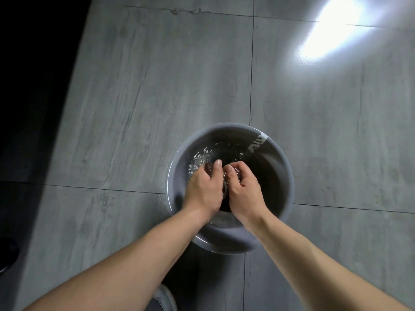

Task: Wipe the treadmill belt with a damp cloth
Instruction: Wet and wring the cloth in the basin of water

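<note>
A grey plastic basin (pixel 278 167) stands on the tiled floor and holds rippling water. Over it, my left hand (pixel 205 189) and my right hand (pixel 242 189) sit side by side, both with fingers curled round a dark wet cloth (pixel 225 202). Only a small part of the cloth shows between and below the hands; the rest is hidden in the fists. A black surface (pixel 33 86) runs along the left edge of the view, too dark to tell what it is.
Grey floor tiles (pixel 179 75) with dark joints spread around the basin. A bright light reflection (pixel 332 30) lies at the upper right. A grey shoe (pixel 164 299) shows at the bottom, and a dark object (pixel 7 252) at the lower left edge.
</note>
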Action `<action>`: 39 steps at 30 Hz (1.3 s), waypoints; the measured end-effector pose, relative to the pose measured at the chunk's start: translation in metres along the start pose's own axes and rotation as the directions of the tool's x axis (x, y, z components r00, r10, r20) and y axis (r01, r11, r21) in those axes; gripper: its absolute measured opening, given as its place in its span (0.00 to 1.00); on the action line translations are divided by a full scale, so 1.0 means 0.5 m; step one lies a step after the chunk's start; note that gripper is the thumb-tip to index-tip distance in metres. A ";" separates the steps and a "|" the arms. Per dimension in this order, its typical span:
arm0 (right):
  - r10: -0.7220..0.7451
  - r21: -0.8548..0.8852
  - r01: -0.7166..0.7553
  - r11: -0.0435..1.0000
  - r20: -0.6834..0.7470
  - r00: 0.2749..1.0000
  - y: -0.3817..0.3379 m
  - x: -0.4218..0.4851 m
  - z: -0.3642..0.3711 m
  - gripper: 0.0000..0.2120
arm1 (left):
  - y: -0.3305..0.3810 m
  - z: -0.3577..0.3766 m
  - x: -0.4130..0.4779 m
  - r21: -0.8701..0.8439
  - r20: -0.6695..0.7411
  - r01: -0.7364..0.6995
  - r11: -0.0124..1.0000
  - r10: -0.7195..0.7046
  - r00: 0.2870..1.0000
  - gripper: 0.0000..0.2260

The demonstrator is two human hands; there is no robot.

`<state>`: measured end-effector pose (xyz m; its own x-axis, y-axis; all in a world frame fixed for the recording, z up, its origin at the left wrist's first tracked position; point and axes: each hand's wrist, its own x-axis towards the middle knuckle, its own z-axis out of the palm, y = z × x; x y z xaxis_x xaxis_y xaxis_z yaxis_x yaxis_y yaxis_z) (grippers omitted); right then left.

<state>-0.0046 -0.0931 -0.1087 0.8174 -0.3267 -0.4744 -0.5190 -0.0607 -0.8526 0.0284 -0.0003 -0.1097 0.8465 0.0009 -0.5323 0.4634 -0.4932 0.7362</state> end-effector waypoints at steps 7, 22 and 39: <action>0.067 0.008 -0.067 0.998 0.027 0.997 0.012 -0.004 -0.014 0.03 | -0.001 -0.001 -0.012 -0.047 0.012 0.032 0.998 -0.032 0.999 0.12; 0.101 0.199 -0.090 0.976 -0.047 0.994 -0.002 -0.013 0.029 0.19 | 0.004 0.000 -0.039 -0.058 -0.012 -0.061 0.996 0.060 0.998 0.15; 0.223 0.222 -0.219 0.950 0.008 0.975 0.012 0.004 0.032 0.09 | 0.009 -0.010 -0.014 -0.076 0.006 0.125 0.989 -0.125 0.992 0.15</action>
<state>-0.0021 -0.0791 -0.1182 0.6832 -0.3242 -0.6543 -0.6170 0.2230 -0.7547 0.0259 0.0020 -0.1006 0.7803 0.0571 -0.6228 0.5843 -0.4216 0.6934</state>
